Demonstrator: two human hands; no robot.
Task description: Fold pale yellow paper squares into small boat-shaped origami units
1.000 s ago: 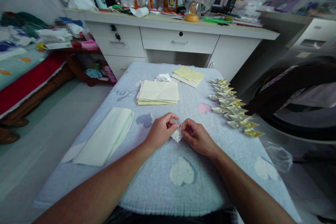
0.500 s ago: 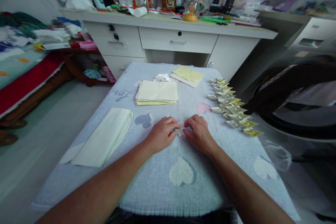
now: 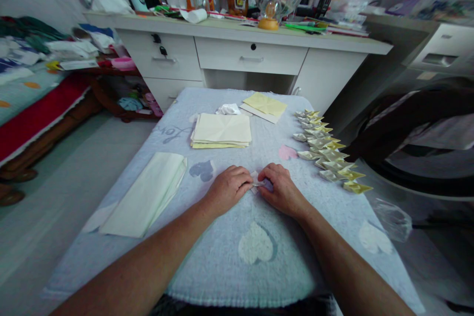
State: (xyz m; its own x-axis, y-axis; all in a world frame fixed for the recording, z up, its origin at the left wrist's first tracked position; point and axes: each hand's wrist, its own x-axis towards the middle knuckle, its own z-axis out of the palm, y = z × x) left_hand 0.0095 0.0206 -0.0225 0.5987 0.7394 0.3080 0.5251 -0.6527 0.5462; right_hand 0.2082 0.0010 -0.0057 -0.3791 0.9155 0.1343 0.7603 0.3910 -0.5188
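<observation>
Between my hands, at the middle of the cloth, is a small pale piece of folded paper, mostly covered by the fingers. My left hand pinches its left side. My right hand has thumb and forefinger closed on its right side. Beyond the hands lies a stack of cream and yellow paper sheets. To the right, small folded paper boats, white and yellow, stand in rows. On the left rests a long folded bundle of white paper.
A blue cloth with heart patterns covers the table. Farther back are a crumpled white tissue and yellow and white sheets. Behind stands a cluttered white desk. A washing machine is at right, a bed at left.
The fingers have shifted slightly around the small paper, and a little more of it shows between them. The stacks and the boats have stayed in place.
</observation>
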